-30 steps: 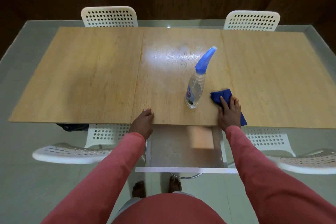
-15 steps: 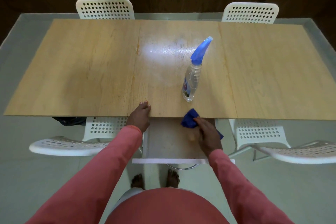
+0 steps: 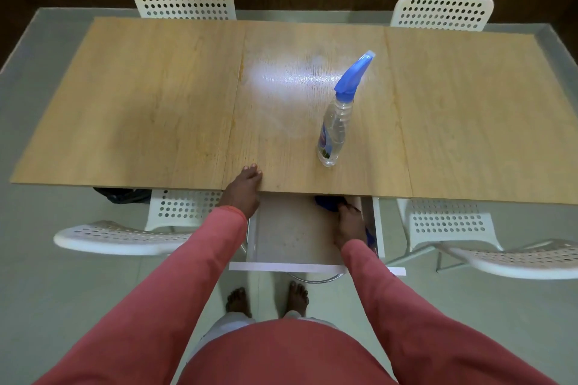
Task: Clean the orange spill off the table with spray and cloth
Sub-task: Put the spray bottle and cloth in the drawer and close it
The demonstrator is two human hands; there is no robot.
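Your wooden table (image 3: 156,97) shows no orange spill that I can make out, only a pale sheen on the middle panel well beyond your fingertips, so wiping looks finished and tidying away looks to be the step in hand. Below the near edge the white drawer (image 3: 294,266) stands pulled open, and your right hand (image 3: 349,225) is down inside it. The spray bottle (image 3: 336,122) stands upright on the table, beyond and just left of that hand; judge it light, nearly clear inside, stiff-walled and smooth, so take it round the narrow neck under the blue trigger head, not by the slick body. Your left hand (image 3: 245,187) lies at the table's near edge, fingers straight and relaxed, holding nothing. The blue cloth (image 3: 327,202) is under your right fingertips at the drawer's far right corner, half hidden by the tabletop; your fingers curl onto it and seem to pinch it. It is soft, limp and weightless, so any bunched fold will do.
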